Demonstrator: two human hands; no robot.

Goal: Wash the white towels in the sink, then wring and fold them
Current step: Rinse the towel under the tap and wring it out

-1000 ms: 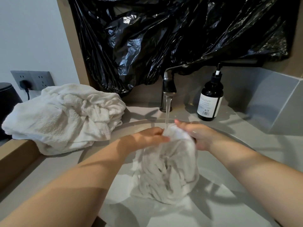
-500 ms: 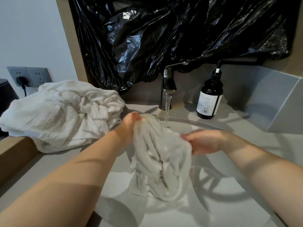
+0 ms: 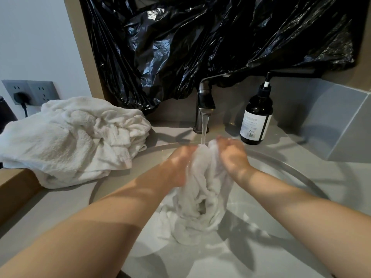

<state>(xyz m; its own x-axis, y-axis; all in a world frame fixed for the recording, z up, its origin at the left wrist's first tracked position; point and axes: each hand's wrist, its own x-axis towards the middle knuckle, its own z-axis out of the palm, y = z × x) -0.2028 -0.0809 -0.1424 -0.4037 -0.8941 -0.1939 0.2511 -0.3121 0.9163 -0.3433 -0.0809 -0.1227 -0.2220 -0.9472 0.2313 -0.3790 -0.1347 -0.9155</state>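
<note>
The left hand [image 3: 180, 163] and right hand [image 3: 230, 155] have drawn together since the earlier frame. From the left: heap of white towels [image 3: 74, 141] on the counter [image 3: 60, 201]; left hand gripping the wet towel [image 3: 202, 197]; faucet [image 3: 205, 101] running onto its bunched top; right hand gripping the opposite side; pump bottle [image 3: 258, 117]. The wet towel hangs into the sink [image 3: 297, 173].

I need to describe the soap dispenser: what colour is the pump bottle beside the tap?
Dark brown, near black, pump bottle with a white label, seen in the head view.
</note>
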